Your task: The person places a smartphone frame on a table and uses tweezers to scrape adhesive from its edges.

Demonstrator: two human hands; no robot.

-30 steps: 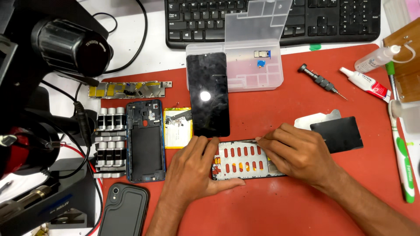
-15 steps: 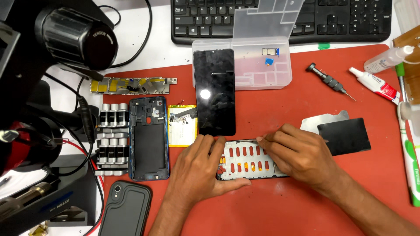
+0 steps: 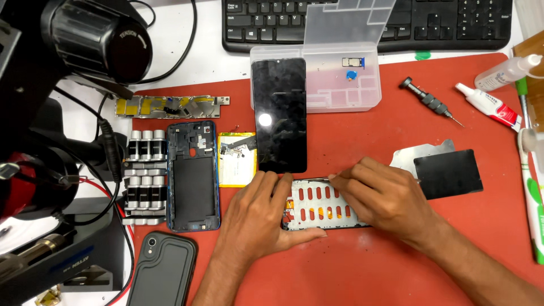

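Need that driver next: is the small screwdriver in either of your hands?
No, the small screwdriver lies untouched on the red mat, while both hands are on the phone frame.

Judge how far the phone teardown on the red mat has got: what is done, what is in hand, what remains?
Done: the black screen panel, the yellow battery and the blue-edged rear housing lie apart on the red mat. In hand: the left hand steadies the slotted mid-frame while the right hand picks at its top edge. Left: whatever clings to that frame; the screwdriver lies unused.
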